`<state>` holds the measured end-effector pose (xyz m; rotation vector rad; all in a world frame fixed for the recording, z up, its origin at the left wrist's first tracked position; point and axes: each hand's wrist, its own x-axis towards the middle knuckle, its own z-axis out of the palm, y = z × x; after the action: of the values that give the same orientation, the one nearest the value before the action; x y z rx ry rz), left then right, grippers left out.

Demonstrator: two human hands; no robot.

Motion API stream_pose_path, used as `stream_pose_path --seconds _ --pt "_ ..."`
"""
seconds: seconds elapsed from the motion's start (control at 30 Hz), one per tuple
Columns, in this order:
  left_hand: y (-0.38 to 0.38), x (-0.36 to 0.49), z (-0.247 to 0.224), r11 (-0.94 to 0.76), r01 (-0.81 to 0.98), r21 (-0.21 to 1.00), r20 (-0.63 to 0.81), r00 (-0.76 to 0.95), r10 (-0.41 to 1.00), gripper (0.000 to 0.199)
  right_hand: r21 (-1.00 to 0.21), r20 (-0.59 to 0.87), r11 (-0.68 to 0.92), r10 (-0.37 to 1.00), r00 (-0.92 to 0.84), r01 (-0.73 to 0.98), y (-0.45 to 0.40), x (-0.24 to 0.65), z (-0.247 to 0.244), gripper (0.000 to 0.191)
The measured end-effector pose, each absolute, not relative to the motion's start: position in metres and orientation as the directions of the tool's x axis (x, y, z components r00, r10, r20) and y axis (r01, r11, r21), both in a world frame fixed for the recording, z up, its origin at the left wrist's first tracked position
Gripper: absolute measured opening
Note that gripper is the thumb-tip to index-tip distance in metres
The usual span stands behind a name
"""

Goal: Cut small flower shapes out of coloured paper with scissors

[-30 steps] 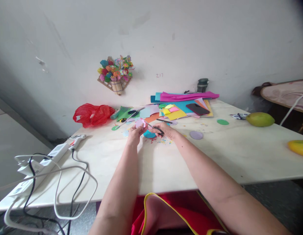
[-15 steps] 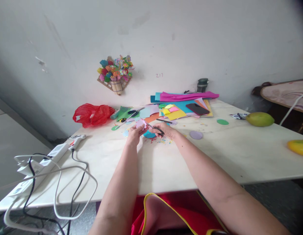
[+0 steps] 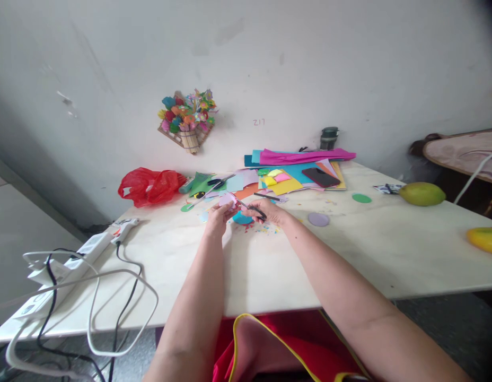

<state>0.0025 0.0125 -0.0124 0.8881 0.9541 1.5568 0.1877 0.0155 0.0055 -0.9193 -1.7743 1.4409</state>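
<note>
My left hand [image 3: 221, 215] pinches a small pink-lilac piece of paper [image 3: 227, 199] above the middle of the table. In my right hand [image 3: 269, 211] is a pair of scissors [image 3: 257, 211] with dark handles, its blades reaching left to the paper's edge. Fingers hide part of both the paper and the handles. Below the hands lies a blue paper disc [image 3: 243, 218], with tiny coloured paper scraps [image 3: 265, 229] scattered around it. A lilac paper disc [image 3: 318, 219] rests to the right of my right hand.
Coloured paper sheets [image 3: 297, 172] are stacked at the back, a phone [image 3: 321, 177] on top. A red plastic bag [image 3: 150, 187] sits back left; a power strip [image 3: 67, 276] with cables lies front left. A green mango [image 3: 422, 194] and a green disc [image 3: 361, 198] are on the right.
The pink-lilac paper has turned slightly in my left hand beside the scissor blades. Both hands stay in nearly the same place.
</note>
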Motion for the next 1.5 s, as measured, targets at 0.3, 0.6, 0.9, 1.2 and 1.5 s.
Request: stream_pose_path --seconds 0.3,0.6,0.9,1.2,1.5 --pt "0.0129 0.0017 -0.0126 -0.145 -0.398 0.906 0.071 -0.193 0.979 0.026 -0.982 0.076 0.159 0.831 -0.552 0.104 0.0189 0.1877 0.0011 0.031" --pt "0.0117 0.0028 -0.0103 -0.137 -0.407 0.903 0.060 -0.196 0.979 0.022 -0.983 0.035 0.129 0.831 -0.555 0.130 0.0122 0.1889 0.0089 0.036" --pt "0.0116 0.0041 -0.0104 -0.140 -0.426 0.894 0.071 -0.174 0.982 0.025 -0.988 0.041 0.119 0.822 -0.567 0.100 0.0163 0.1894 0.0029 0.038" --pt "0.0119 0.0030 -0.0114 -0.131 -0.397 0.909 0.066 -0.173 0.983 0.026 -0.986 0.039 0.123 0.834 -0.551 0.117 0.0118 0.1877 0.0081 0.037" --pt "0.0112 0.0039 -0.0106 -0.123 -0.410 0.904 0.046 -0.193 0.980 0.023 -0.990 0.045 0.112 0.830 -0.556 0.087 0.0151 0.1870 0.0039 0.038"
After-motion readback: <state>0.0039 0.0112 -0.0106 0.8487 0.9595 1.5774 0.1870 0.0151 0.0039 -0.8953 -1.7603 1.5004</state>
